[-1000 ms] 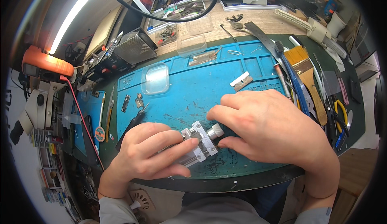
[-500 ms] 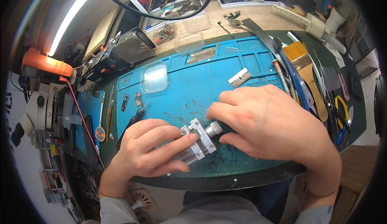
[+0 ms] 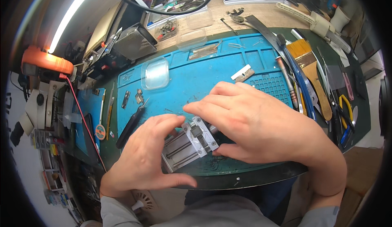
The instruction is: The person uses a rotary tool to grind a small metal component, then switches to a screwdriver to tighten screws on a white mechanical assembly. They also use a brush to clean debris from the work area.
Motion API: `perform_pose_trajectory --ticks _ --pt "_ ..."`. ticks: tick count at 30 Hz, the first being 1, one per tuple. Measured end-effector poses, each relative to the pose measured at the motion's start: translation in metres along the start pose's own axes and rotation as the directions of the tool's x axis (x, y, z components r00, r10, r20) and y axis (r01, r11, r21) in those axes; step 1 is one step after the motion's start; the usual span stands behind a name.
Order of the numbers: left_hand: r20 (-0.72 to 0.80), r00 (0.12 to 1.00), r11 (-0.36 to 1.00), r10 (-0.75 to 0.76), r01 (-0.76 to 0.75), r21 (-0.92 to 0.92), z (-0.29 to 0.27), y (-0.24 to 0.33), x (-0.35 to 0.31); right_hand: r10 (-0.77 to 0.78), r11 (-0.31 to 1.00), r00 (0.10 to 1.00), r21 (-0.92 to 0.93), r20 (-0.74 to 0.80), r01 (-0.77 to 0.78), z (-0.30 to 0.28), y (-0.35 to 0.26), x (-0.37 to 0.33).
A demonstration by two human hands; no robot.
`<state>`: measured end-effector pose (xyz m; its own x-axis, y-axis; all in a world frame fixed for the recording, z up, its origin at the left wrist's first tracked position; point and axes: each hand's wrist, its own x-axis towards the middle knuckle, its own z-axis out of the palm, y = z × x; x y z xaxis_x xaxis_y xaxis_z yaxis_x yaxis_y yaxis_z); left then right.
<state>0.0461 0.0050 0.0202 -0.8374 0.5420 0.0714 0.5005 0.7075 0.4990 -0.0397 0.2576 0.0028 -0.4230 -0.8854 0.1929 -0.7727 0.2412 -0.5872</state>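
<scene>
A small silver metal vise [image 3: 181,148] with two guide rods lies tilted on the mat near its front edge. A small dark square piece [image 3: 197,131] sits between its jaws at the right end. My left hand [image 3: 147,155] is spread around the vise's left part, thumb stretched out below it and fingertips by the jaw's upper edge. My right hand [image 3: 253,125] curls over the vise's right end, thumb at the lower jaw corner and forefinger reaching past the top. It mostly hides the round knob there.
A blue work mat [image 3: 192,80] carries a clear plastic tray [image 3: 155,74], a blade [image 3: 243,74] and small metal parts [image 3: 139,96]. A dark-handled tool [image 3: 131,125] lies left of my left hand. Brushes [image 3: 308,67] and pliers [image 3: 343,112] crowd the right side.
My left hand has loosened and spread, uncovering the vise's rods and the piece in its jaws. My right hand has moved left from beside the knob onto the vise's right end.
</scene>
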Motion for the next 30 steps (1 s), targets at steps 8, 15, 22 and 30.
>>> perform_pose_trajectory --ticks 8,15,22,30 --pt "0.041 0.997 0.972 -0.065 0.073 -0.225 -0.012 -0.003 -0.004 0.079 0.988 0.997 0.132 -0.018 -0.076 0.000 0.003 0.004" --pt "-0.008 1.000 0.984 0.007 -0.008 -0.179 -0.013 -0.008 -0.002 0.022 0.993 0.997 0.119 -0.074 -0.013 0.000 0.008 0.006" --pt "-0.032 0.999 0.977 0.005 -0.011 -0.213 -0.011 -0.016 -0.002 0.053 0.988 0.997 0.148 -0.064 -0.043 -0.007 0.002 0.009" --pt "-0.073 0.997 0.987 0.019 -0.030 -0.158 -0.010 -0.015 -0.004 0.023 0.996 0.999 0.087 -0.038 -0.019 -0.010 0.002 0.014"
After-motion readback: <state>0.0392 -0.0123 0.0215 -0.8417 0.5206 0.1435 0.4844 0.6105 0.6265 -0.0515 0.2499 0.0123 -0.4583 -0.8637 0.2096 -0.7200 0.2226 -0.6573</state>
